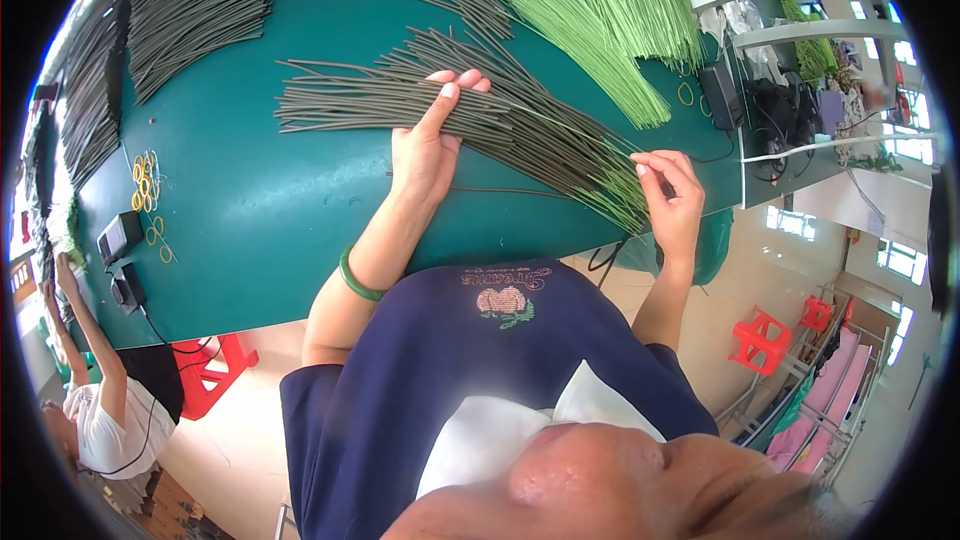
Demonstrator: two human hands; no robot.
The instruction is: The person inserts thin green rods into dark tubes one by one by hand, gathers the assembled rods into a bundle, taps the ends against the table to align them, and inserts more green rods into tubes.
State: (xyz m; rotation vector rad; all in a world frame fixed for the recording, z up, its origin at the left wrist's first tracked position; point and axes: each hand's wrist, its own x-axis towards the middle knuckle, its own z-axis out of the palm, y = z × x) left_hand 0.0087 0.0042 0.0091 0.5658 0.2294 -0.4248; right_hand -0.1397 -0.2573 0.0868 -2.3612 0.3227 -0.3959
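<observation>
Green, smooth and faintly glossy, the work surface [250,260] spreads across a bright, pale-floored room. Nearest, one navy top [430,370] with a white collar [480,430] carries a pink-and-green motif. One polished green bangle [360,277] circles the wrist of the left hand [425,155], its grip closed around slender, matte dark stems [350,100] fanned over the surface's middle. The right hand [672,190] brings its fingertips together beside the light-green ends [620,195]; whether a stem sits in that grip is too fine to tell. Thin yellow loops [146,180], overlapping past exact count, lie left beside two boxy black devices [122,237]. Beyond the hands rest straight dark bundles [195,15] and two wiry bright-green bunches [630,0], with one black adapter [720,95] at right. Farther off are one co-worker [110,420] in white, at left, and three red plastic stools [762,340], two of them at right.
</observation>
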